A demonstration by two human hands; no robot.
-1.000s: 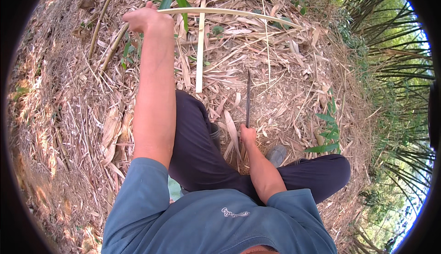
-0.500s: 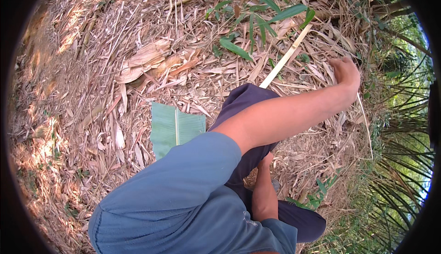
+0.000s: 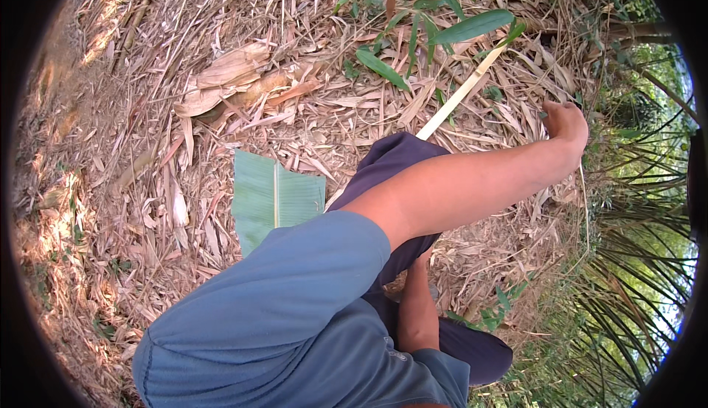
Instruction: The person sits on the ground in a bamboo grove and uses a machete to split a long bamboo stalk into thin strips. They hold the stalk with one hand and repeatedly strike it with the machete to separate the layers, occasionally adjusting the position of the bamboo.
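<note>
Pale split bamboo strip (image 3: 459, 98) lies on the dry leaf litter (image 3: 147, 209), its long axis running from the knee up-right toward green leaves (image 3: 472, 26). The left hand (image 3: 566, 122), stretched far out with fingers curled down into the litter, sits just right of the strip's upper end; whether it grips anything cannot be told. The right hand is hidden behind the leg.

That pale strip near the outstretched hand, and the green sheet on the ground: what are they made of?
The pale strip looks like split bamboo or a similar stalk: straight, cream-yellow, matte, woody. The green sheet looks like a cut piece of a broad fresh leaf: smooth, with a lighter midrib and straight-cut edges. The left hand reaches nearby.
</note>
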